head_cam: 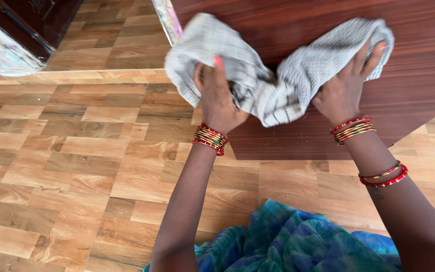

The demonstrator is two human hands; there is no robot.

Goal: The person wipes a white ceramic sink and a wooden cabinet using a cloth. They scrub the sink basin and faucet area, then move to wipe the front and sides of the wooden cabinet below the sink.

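Note:
A grey-white checked cloth [273, 75] is stretched between both hands above the near edge of a dark reddish-brown wooden table [419, 85]. My left hand [217, 98] grips the cloth's left bunch, thumb up against the fabric. My right hand [346, 88] clutches the right bunch, fingers pressing it toward the tabletop. Red, gold and green bangles ring both wrists, and a second pair sits higher on my right forearm.
Wood-pattern tile floor [76, 166] spreads below and to the left. Blue-green patterned fabric [298, 242] of my clothing lies at the bottom. A dark wooden piece of furniture with a shiny patterned panel [6, 45] stands at the top left.

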